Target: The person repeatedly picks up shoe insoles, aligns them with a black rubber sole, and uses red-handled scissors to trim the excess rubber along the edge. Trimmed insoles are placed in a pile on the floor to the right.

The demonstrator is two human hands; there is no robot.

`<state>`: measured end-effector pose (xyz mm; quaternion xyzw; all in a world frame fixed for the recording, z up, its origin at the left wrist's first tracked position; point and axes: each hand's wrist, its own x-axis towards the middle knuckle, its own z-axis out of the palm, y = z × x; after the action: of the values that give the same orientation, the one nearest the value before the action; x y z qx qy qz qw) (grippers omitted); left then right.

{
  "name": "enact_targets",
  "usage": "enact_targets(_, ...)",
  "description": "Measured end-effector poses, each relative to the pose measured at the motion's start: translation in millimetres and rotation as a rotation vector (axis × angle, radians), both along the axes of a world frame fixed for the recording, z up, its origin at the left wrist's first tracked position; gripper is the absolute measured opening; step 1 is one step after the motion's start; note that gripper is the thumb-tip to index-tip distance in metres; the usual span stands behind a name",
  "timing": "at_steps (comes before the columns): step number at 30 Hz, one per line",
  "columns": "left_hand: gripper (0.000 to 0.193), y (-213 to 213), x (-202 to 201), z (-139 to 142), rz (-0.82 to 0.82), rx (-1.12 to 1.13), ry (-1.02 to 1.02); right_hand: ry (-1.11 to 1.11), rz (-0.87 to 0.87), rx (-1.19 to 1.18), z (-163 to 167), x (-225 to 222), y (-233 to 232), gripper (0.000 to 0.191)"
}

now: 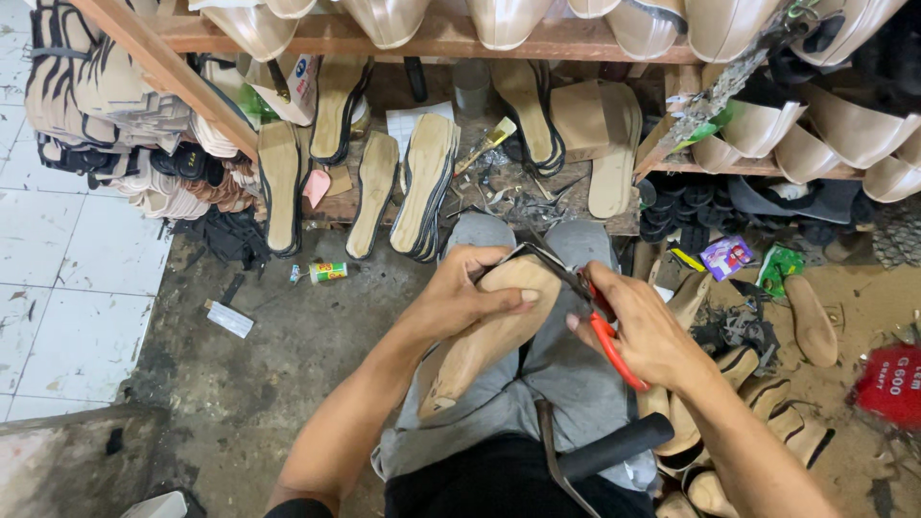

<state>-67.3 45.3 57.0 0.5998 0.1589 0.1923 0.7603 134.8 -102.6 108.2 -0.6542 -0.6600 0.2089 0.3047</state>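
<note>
Left hand (460, 293) is wrapped over the top of a wooden shoe last (489, 336), fingers curled across its toe end, pinning it down on the lap so the heel end slopes away under the wrist. Right hand (641, 331) is closed around red-handled pincers (600, 321), whose dark nose meets the last's far edge just beyond the left fingertips, where a thin dark strip of upper material (537, 254) lies along the rim. That last looks solid, stiff and fairly weighty, smooth enough to skid on trousers, so a broad grip across its waist seems the safest hold. The strip looks soft and pliable, best nipped at its very edge. Beyond both hands, insoles (422, 182) lean against a low wooden bench (576, 206); more lasts (729, 369) lie piled beside the right wrist.
</note>
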Motion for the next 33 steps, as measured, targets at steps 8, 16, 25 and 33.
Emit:
enact_targets(8,0.026,14.1,-7.3,21.2,-0.087,0.219,0.092,-0.102,-0.038,-0.26,6.1,20.4,-2.2,0.023)
enact_targets(16,0.025,6.3,-3.1,19.9,-0.115,0.246,0.099,-0.06,0.062,-0.183,9.0,22.7,3.7,0.033)
enact_targets(25,0.029,-7.0,0.6,3.1,0.124,-0.03,-0.034,0.267,-0.089,-0.286,-47.2,25.0,-5.3,0.029)
enact_targets(33,0.036,-0.3,18.5,-22.9,0.763,-0.368,-0.373,0.843,0.127,0.248,-155.3,-19.8,-52.2,0.058)
